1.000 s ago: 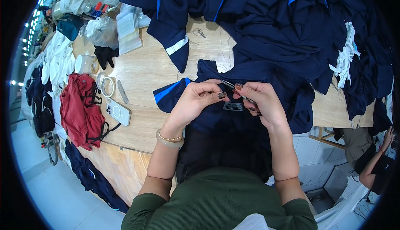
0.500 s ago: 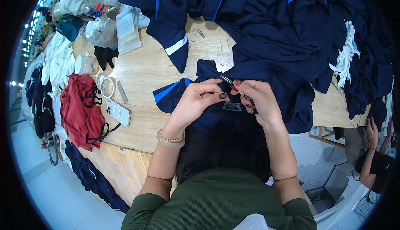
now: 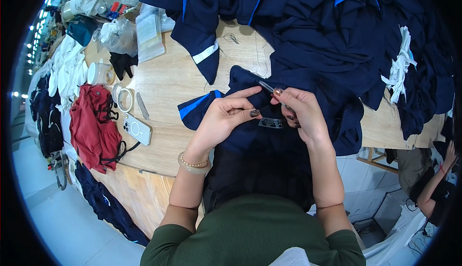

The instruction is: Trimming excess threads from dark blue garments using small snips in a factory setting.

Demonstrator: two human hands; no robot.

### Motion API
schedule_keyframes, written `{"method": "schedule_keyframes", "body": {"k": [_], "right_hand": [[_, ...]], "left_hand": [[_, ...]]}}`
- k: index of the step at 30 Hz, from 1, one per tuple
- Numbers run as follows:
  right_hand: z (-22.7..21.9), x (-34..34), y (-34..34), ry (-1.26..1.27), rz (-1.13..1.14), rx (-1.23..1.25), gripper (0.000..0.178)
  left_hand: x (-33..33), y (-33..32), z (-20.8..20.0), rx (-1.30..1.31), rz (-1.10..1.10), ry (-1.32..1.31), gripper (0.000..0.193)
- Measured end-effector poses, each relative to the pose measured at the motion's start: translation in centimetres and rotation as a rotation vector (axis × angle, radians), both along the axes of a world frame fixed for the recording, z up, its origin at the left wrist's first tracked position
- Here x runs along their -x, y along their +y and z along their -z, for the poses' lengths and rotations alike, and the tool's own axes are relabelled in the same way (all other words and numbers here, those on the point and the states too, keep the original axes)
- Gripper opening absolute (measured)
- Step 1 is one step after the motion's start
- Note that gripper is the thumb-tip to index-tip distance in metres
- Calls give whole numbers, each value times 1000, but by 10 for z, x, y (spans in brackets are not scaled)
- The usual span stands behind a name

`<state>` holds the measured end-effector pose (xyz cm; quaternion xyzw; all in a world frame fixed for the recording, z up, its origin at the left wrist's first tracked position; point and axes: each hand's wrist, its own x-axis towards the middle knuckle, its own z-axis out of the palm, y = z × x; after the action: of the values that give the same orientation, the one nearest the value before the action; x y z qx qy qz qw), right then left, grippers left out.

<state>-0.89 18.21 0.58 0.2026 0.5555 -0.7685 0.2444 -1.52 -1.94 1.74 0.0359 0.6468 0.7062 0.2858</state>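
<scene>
A navy garment (image 3: 308, 85) with a blue-trimmed part at its left lies bunched in front of me. In my right hand (image 3: 303, 114) are metal thread snips (image 3: 267, 87), their narrow blades pointing up and left over the cloth. My left hand (image 3: 225, 118) pinches the garment between thumb and fingers, with the index finger stretched toward the snips' tip. What exactly lies at the blade tips is too small to make out. A grey printed patch (image 3: 271, 123) shows on the garment between my hands.
More navy garments (image 3: 327, 30) are heaped across the far side and right, with white strips (image 3: 400, 66) on them. On the wooden table (image 3: 168, 97) at left lie a phone (image 3: 137, 129), tape rolls (image 3: 125, 100) and a red garment (image 3: 94, 126). A co-worker's arm (image 3: 435, 184) is at far right.
The snips have lifted slightly and their blades look closer together. My left index finger has straightened toward them. The co-worker's hand has moved right, away from the navy cloth.
</scene>
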Motion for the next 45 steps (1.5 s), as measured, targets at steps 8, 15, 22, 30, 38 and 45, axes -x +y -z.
{"method": "schedule_keyframes", "body": {"k": [8,15,22,30,38,45], "right_hand": [[2,11,19,151,15,-6,30],[-5,18,14,495,167,-182,26],[27,26,-2,631,78,-369,22],[50,34,7,655,118,-385,26],[31,24,4,642,111,-367,21],[11,15,-14,944,70,-1006,25]], "left_hand": [[-8,-69,-16,130,457,-90,6],[7,-52,0,820,-69,529,8],[62,-18,37,315,-122,274,23],[42,-11,36,491,-262,629,23],[31,1,36,419,-287,645,28],[32,7,40,316,-338,593,26]]}}
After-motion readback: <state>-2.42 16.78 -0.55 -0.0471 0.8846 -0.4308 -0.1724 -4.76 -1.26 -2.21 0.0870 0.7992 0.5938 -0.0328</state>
